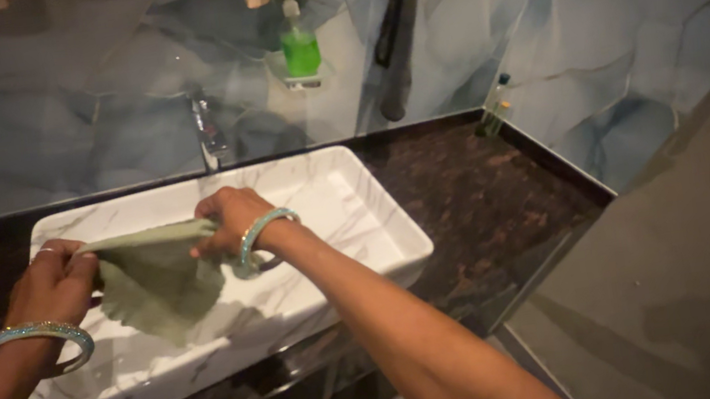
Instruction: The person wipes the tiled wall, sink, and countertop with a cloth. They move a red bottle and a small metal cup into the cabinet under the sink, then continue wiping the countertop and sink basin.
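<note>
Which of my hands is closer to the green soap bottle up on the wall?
Right. Your right hand grips the green cloth over the sink, below and slightly left of the soap bottle. Your left hand holds the cloth's other end, much farther left and lower.

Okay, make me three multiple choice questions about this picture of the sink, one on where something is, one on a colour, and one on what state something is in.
1. Where is the soap bottle?
A. inside the basin
B. on a holder on the wall above the sink
C. on the floor

2. What colour is the cloth?
A. red
B. pale green
C. black

3. How is the cloth held?
A. stretched between both hands over the sink
B. lying flat on the counter
C. hanging from the tap

Answers:
1 B, it sits on the wall beside the tap.
2 B, the fabric looks pale green.
3 A, the left hand and right hand each grip a top corner.
</note>
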